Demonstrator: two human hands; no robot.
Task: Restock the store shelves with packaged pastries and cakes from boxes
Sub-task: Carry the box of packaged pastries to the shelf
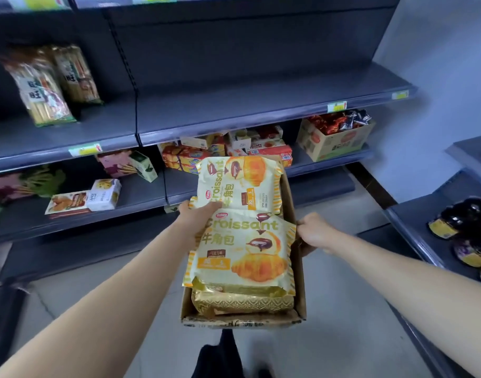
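Your left hand [199,214] grips the far pack's [239,184] near edge, fingertips hidden beneath it. Your right hand [314,233] curls over the box [299,301] wall, its fingers partly out of sight. That pack and the near pack [242,249] lie in the box, above a grey floor [343,336], facing a dark shelf [233,105].
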